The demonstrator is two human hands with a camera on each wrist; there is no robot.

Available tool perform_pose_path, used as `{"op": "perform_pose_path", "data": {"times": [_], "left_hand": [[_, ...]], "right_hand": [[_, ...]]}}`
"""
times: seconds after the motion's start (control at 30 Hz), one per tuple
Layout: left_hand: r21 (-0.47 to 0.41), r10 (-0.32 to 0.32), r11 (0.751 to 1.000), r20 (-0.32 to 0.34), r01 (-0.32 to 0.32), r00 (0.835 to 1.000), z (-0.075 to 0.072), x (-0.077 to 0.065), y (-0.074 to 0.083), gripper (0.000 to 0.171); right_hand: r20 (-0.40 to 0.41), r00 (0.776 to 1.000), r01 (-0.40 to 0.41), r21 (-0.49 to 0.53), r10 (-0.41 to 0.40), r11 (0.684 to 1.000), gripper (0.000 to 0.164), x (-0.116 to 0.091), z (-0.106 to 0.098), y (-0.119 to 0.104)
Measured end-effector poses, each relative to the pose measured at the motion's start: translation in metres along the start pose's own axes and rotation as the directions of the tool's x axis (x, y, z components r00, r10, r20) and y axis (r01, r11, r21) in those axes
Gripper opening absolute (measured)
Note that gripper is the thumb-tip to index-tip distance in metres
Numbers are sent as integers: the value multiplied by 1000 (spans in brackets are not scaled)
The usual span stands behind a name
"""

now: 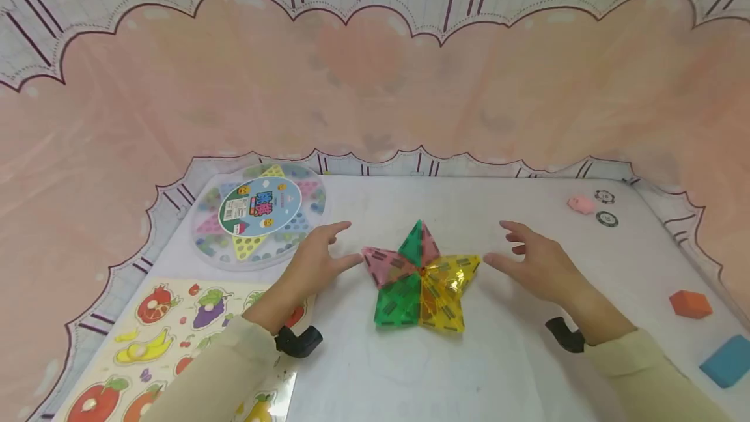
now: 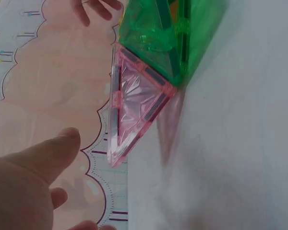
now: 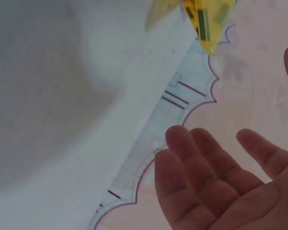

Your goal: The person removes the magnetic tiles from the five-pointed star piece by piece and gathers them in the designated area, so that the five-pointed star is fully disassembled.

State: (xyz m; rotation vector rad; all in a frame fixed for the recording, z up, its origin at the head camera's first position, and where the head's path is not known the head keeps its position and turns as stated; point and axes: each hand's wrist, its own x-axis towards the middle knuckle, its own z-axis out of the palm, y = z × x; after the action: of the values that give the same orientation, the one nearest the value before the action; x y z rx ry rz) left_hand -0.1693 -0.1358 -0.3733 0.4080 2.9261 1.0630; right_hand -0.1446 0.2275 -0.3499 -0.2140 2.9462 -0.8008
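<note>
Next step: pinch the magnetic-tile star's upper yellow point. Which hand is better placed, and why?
Probably the right hand: its thumb is just off that yellow point, while the left hand is beside the left pink point.

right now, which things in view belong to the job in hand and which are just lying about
In the job, it seems:
star, between left grip and right grip

Just lying about, apparently:
game board
fruit board
pink toy
two chips
orange block
blue block
</note>
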Motion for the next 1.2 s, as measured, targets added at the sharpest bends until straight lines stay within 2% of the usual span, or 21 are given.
{"op": "perform_pose_path", "data": {"times": [0.1, 0.2, 0.33, 0.47, 0.57, 0.73, 0.8, 0.93, 1.03, 1.2], "left_hand": [[-100, -58, 993, 34, 61, 998, 6, 3, 1, 62], [-151, -103, 982, 66, 112, 992, 10, 4, 2, 59], [-218, -124, 965, 109, 145, 986, 16, 4, 1, 55], [-315, -99, 938, 162, 147, 982, 20, 6, 0, 52], [-361, -65, 923, 201, 135, 977, 23, 7, -2, 49], [-357, -50, 924, 243, 137, 969, 30, 9, -6, 42], [-356, -32, 927, 244, 120, 969, 32, 9, -6, 40], [-388, -4, 915, 258, 107, 966, 23, 4, 11, 42], [-412, -8, 902, 274, 125, 962, 25, 5, 11, 43], [-439, -21, 887, 272, 144, 962, 41, 14, -6, 41]], "right_hand": [[18, 1000, 16, 51, -17, 999, 75, 3, 7, -1], [45, 999, 26, 103, -31, 994, 71, 7, 14, 0], [73, 995, 58, 177, -72, 983, 66, 10, 22, 1], [100, 989, 80, 242, -107, 967, 60, 12, 29, 0], [138, 985, 65, 283, -108, 957, 57, 14, 33, -1], [176, 980, 36, 312, -95, 949, 53, 15, 39, 1], [184, 979, 25, 323, -89, 946, 52, 15, 40, 2], [209, 975, 1, 353, -80, 935, 49, 13, 42, 4], [241, 967, -21, 407, -85, 913, 48, 13, 44, 5], [296, 952, -82, 499, -80, 863, 47, 13, 45, 6]]}}
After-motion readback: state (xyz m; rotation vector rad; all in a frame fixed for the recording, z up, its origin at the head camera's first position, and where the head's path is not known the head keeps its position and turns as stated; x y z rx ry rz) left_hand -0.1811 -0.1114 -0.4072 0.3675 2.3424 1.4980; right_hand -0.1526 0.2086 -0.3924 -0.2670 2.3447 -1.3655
